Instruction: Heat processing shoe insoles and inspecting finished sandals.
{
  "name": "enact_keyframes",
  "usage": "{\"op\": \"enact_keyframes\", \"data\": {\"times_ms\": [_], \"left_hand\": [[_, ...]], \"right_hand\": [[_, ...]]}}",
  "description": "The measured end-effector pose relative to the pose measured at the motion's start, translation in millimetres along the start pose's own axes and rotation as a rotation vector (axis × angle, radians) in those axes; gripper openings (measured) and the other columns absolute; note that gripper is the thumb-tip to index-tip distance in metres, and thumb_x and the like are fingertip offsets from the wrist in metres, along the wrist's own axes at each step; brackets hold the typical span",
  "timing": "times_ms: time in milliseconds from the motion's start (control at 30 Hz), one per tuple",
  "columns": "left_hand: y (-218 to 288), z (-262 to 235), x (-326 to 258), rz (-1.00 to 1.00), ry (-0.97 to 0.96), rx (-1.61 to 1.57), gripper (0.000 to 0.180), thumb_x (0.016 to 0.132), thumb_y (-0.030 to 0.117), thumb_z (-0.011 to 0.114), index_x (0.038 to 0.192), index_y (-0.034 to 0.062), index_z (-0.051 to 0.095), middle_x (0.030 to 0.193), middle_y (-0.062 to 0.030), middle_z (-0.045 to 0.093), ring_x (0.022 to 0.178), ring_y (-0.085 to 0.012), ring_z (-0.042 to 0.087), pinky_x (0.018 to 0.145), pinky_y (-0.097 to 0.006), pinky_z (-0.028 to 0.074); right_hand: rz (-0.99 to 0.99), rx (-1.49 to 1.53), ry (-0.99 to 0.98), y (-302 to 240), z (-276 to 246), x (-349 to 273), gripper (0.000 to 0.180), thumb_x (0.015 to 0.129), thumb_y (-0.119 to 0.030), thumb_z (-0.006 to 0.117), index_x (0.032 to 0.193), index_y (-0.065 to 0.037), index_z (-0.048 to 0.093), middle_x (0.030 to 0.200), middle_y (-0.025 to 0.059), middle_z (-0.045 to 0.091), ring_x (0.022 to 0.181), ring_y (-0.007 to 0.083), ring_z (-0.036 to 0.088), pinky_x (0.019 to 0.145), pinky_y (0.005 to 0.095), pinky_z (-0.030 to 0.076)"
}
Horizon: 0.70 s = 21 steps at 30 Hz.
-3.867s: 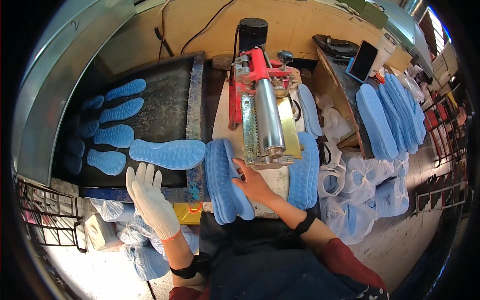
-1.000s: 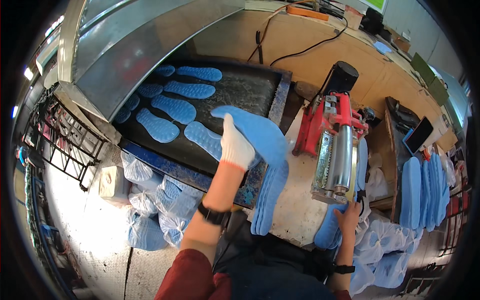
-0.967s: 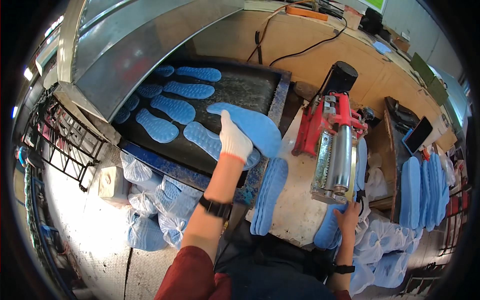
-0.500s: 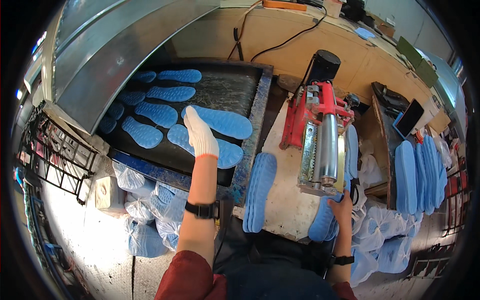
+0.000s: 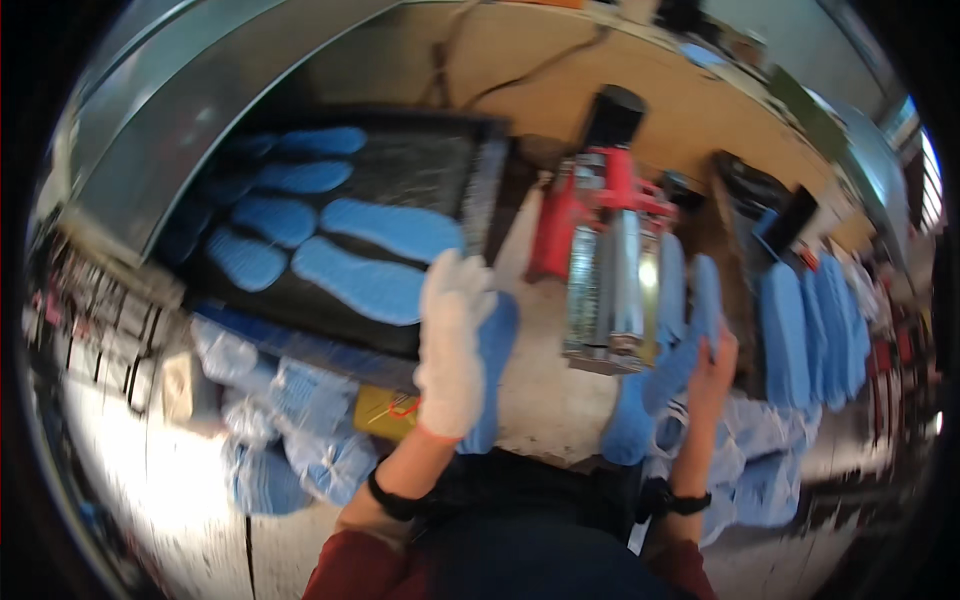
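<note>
My left hand (image 5: pixel 452 350), in a white knit glove, is held up with its fingers stretched, in front of the conveyor bed's near right corner. It partly hides a stack of blue insoles (image 5: pixel 500 335) on the pale worktop (image 5: pixel 540 420). My bare right hand (image 5: pixel 712 365) grips a blue insole (image 5: pixel 707 290) to the right of the red roller machine (image 5: pixel 552 225); motion blurs it, and I cannot tell whether it is a single one. Below the steel roller (image 5: pixel 627 285) more insoles (image 5: pixel 628 425) lie at the worktop's front edge. Several textured blue insoles (image 5: pixel 360 280) lie on the dark conveyor bed (image 5: pixel 420 160).
A sheet-metal hood (image 5: pixel 200 120) covers the bed's left side. Bags of insoles (image 5: pixel 265 475) sit on the floor at left, more bags (image 5: pixel 765 480) at right. On the right-hand shelf stand upright insoles (image 5: pixel 785 335) and a phone (image 5: pixel 790 220). A yellow box (image 5: pixel 385 410) is below the bed.
My left hand has moved right and nearer, off the insoles on the bed. My right hand has lifted an insole up beside the machine. The whole view has shifted slightly.
</note>
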<state>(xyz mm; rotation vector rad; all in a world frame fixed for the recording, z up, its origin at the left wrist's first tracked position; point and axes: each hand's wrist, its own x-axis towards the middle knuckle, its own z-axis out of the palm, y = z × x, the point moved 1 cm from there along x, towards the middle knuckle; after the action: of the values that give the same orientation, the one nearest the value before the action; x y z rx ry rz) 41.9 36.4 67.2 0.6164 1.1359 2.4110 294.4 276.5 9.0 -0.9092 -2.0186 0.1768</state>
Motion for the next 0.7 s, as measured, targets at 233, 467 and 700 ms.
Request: {"op": "enact_keyframes", "data": {"times_ms": [233,467,700], "left_hand": [[-6.6,22.6,8.5,-0.069,-0.070,0.014,0.065,0.101,0.043,0.036,0.148,0.0013,0.018,0.146,-0.0228,0.032,0.134,-0.0344,0.037,0.111,-0.045,0.029],[-9.4,73.1,30.3,-0.104,-0.195,-0.033,0.061,0.101,0.038,0.033,0.150,0.0049,0.016,0.153,-0.0209,0.022,0.140,-0.0342,0.027,0.113,-0.045,0.023],[-34.7,86.5,54.7,-0.052,-0.327,0.051,0.065,0.101,0.047,0.030,0.151,0.0082,0.014,0.156,-0.0157,0.015,0.144,-0.0290,0.019,0.116,-0.043,0.017]], "right_hand": [[-0.196,-0.123,-0.033,-52.2,2.7,30.6,0.059,0.072,0.012,0.055,0.121,-0.018,0.063,0.100,0.0148,0.053,0.094,0.0314,0.052,0.080,0.0368,0.045],[-0.168,0.184,-0.184,-64.2,5.7,27.3,0.063,0.072,0.011,0.062,0.129,-0.016,0.055,0.110,0.0146,0.053,0.099,0.0313,0.052,0.084,0.0373,0.045],[0.036,0.190,-0.187,-30.9,1.3,-12.5,0.053,0.079,0.001,0.067,0.129,-0.006,0.051,0.110,0.0126,0.057,0.095,0.0243,0.056,0.081,0.0341,0.047]]}}
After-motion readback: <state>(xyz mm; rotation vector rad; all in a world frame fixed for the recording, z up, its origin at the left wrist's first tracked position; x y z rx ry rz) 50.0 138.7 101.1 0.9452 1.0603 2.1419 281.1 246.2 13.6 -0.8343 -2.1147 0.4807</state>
